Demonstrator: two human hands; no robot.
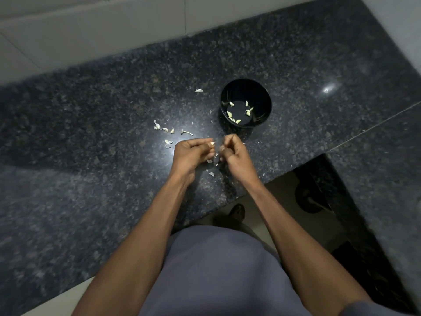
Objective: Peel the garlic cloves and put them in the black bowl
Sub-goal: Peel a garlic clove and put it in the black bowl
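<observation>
both hands meet just above the dark speckled tabletop (pixel 91 124), close in front of the black bowl (pixel 264 115). the left hand (pixel 192 153) is curled with its fingertips pinched on a small garlic clove (pixel 213 143), which shows as a pale spot at the tips. the right hand (pixel 235 156) is closed too, its fingers bunched right against the clove, apparently pulling at the skin, though what exactly it grips is too small to tell.

the step in hand looks like stripping the skin from this clove. to do it well, i'd judge the left hand should keep the clove steady while the right works a nail under the papery edge and draws it away lengthwise, turning the clove so no skin stays on. let the skin fall on the tabletop, not in the bowl.

several peeled cloves (pixel 238 111) already lie in the bowl. more pale pieces (pixel 169 131) sit scattered to the left of the hands; whether they are cloves or skins i cannot tell.

no brand, label or writing can be read anywhere.
</observation>
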